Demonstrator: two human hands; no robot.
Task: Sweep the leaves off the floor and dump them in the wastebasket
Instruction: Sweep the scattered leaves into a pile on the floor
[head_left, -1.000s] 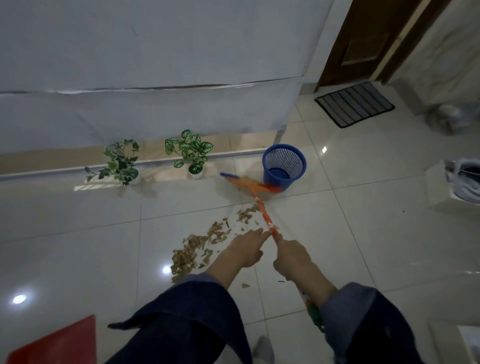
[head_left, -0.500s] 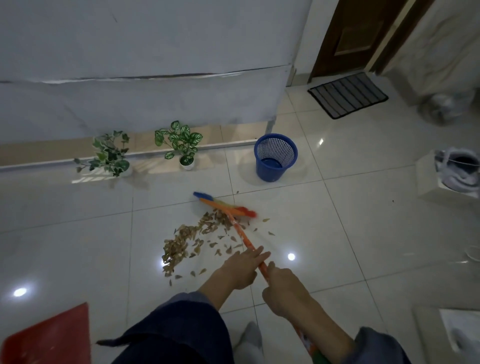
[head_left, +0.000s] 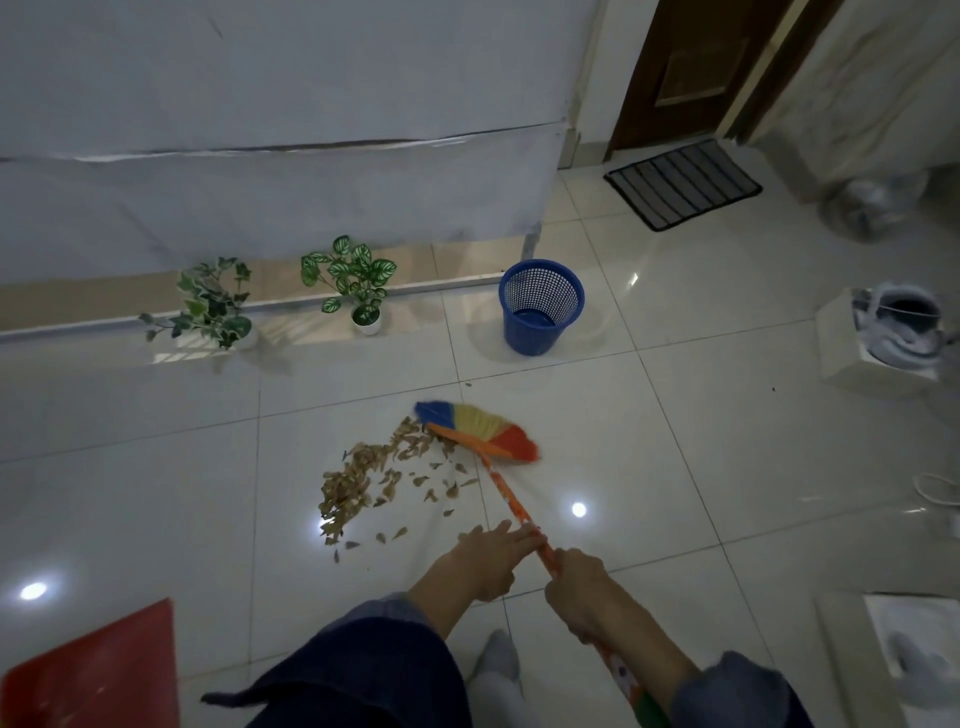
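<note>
A white sheet (head_left: 270, 130) is hanging across the far side of the room, covering most of the upper left of the view. Below it, the pale tiled floor (head_left: 649, 441) is reflecting several ceiling lights. A dark brown door (head_left: 685, 67) is standing at the upper right, with a striped doormat (head_left: 683, 184) lying in front of it.

A red flat object (head_left: 98, 670) is showing at the lower left corner; what it is cannot be told. A white box (head_left: 852, 338) is sitting at the right edge with grey fabric bundled in it.

The blue wastebasket (head_left: 540, 306) is standing upright near the end of the sheet, well apart from the debris. Two potted plants are standing left of it along the base strip: one with white-veined leaves (head_left: 350, 275) and an ivy-like one (head_left: 210, 301) further left.

The broom (head_left: 483, 431) is lying angled, its blue, yellow and red bristles resting on the floor just beside the right end of the leaves (head_left: 363, 478). The leaves are lying in a loose brown pile on the tile between the person and the plants, with strays scattered toward the handle.

The right hand (head_left: 582, 587) is gripping the orange handle with fingers curled round it. The left hand (head_left: 493, 556) is sitting higher on the handle, fingers extended fairly straight along it and touching it. Dark blue sleeves are covering both forearms.
</note>
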